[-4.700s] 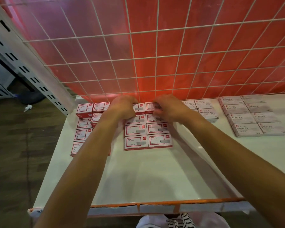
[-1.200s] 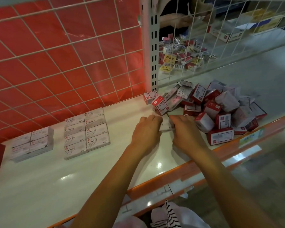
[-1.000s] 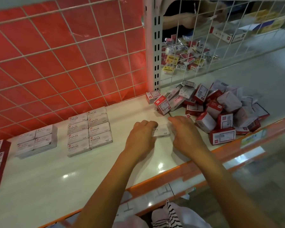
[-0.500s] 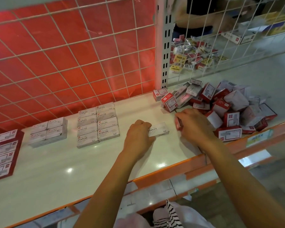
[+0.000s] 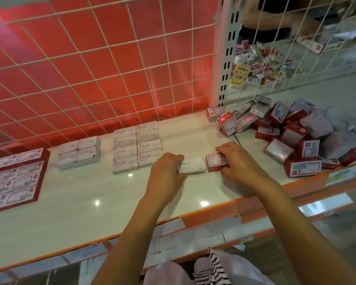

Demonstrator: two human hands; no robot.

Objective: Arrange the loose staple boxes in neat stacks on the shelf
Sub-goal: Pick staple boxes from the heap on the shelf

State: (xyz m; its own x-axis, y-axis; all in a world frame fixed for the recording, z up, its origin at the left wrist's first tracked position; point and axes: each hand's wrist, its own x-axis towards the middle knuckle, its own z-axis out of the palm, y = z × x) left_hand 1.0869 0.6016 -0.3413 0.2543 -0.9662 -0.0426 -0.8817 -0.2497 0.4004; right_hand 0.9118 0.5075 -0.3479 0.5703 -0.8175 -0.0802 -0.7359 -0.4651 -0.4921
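My left hand (image 5: 167, 169) grips the left end of a white staple box (image 5: 193, 165) lying flat on the white shelf (image 5: 90, 202). Right beside it lies a red staple box (image 5: 214, 162), and my right hand (image 5: 237, 162) holds that one from its right side. A loose pile of red and white boxes (image 5: 292, 130) lies at the right. Neat stacks stand to the left: white STAPLES boxes (image 5: 137, 146), a smaller white stack (image 5: 79, 152), and red boxes (image 5: 14, 177) at the far left.
A red wire-grid back panel (image 5: 103, 64) rises behind the shelf. The orange front edge (image 5: 255, 200) runs below my wrists. A slotted upright post (image 5: 226, 50) divides off a mesh bay, where another person's arm (image 5: 275, 19) reaches over mixed small items (image 5: 257, 66).
My right hand has drawn a red box out of the pile and set it beside the white box under my left hand. The view has shifted left.
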